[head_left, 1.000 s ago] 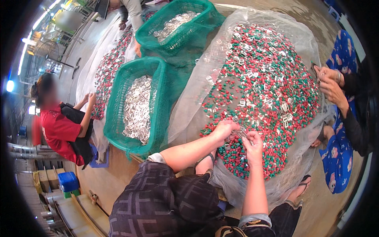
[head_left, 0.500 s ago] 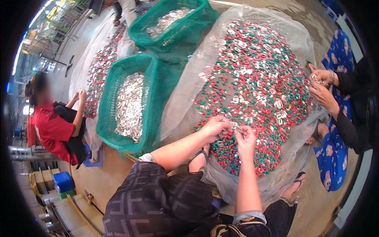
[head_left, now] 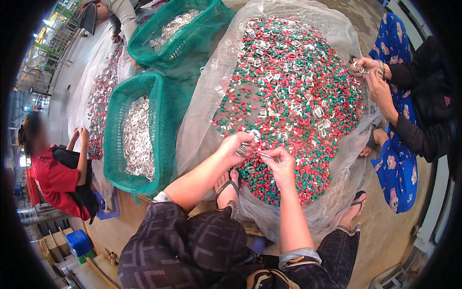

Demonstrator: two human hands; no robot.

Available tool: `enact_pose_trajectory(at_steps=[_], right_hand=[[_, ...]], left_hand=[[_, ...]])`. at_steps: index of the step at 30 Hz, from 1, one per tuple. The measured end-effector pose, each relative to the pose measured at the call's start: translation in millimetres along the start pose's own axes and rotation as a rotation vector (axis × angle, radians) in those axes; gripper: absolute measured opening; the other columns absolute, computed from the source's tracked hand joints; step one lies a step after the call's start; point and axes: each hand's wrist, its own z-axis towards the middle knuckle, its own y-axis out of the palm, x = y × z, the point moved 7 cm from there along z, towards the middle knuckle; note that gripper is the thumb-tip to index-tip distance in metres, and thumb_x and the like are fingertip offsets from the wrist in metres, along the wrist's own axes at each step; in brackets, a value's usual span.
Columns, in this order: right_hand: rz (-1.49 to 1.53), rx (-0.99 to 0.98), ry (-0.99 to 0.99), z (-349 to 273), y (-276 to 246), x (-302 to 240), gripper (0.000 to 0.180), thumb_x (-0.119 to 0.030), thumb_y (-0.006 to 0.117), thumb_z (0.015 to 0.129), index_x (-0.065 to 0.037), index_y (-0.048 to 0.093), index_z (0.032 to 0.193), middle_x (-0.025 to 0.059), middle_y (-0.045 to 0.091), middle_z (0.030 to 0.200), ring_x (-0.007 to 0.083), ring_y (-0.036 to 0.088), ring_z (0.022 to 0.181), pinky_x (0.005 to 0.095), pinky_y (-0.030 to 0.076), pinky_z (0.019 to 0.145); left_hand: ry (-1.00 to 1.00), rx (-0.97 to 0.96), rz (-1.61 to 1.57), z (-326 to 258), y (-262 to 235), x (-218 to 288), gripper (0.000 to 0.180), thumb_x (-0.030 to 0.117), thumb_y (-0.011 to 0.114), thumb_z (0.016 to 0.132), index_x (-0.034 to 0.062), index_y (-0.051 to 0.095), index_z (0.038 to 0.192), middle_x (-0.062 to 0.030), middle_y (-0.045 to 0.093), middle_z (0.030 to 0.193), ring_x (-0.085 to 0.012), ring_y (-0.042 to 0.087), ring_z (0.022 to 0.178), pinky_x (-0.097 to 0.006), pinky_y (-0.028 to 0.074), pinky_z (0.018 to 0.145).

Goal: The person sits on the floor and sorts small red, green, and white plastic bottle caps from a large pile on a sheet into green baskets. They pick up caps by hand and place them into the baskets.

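Observation:
Over the near edge of a wide heap of small red, green and white pieces [head_left: 308, 166], both of my hands are at work. My left hand [head_left: 235, 146] is closed around several silver metal buckles [head_left: 244, 148], which poke out between its fingers. Just to its right, my right hand [head_left: 280, 166] pinches a thin metal buckle [head_left: 265, 155], seen nearly edge-on. A small gap separates the two hands. More pale buckles [head_left: 318, 111] lie scattered among the coloured pieces, which rest on a translucent sheet [head_left: 192, 130].
Two green mesh-covered baskets of silver buckles, a nearer basket [head_left: 109, 159] and a farther basket [head_left: 132, 45], stand left of the heap. At right, a co-worker's hands [head_left: 380, 86] hold buckles. A person in red [head_left: 55, 183] sits far left; another person [head_left: 122, 14] bends at the back.
My hands, close together on metal pieces before, have drawn apart. The whole view has shifted, moving the heap leftward and up. At the back left, the bending person's head has come into sight.

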Motion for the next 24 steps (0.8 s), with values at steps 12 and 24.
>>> enact_pose_trajectory(at_steps=[12,24], right_hand=[[0.472,0.449,0.194,-13,-117,32,0.033,-0.006,0.056,0.084,-0.004,0.048,0.116,0.0136,0.063,0.099,0.0150,0.062,0.066,0.0211,0.043,0.045],[0.182,0.259,0.394,-11,-69,58,0.019,-0.022,0.064,0.080,-0.007,0.057,0.072,0.0014,0.056,0.060,0.0116,0.054,0.050,0.0226,0.040,0.040]], left_hand=[[1.208,1.668,1.314,-210,-143,233,0.029,0.019,0.067,0.072,0.0072,0.056,0.096,-0.0133,0.060,0.092,-0.0261,0.057,0.083,-0.035,0.044,0.076],[1.117,0.160,1.830,11,12,82,0.022,0.013,0.066,0.073,0.0070,0.065,0.093,-0.0126,0.061,0.089,-0.0308,0.059,0.086,-0.038,0.048,0.076]])
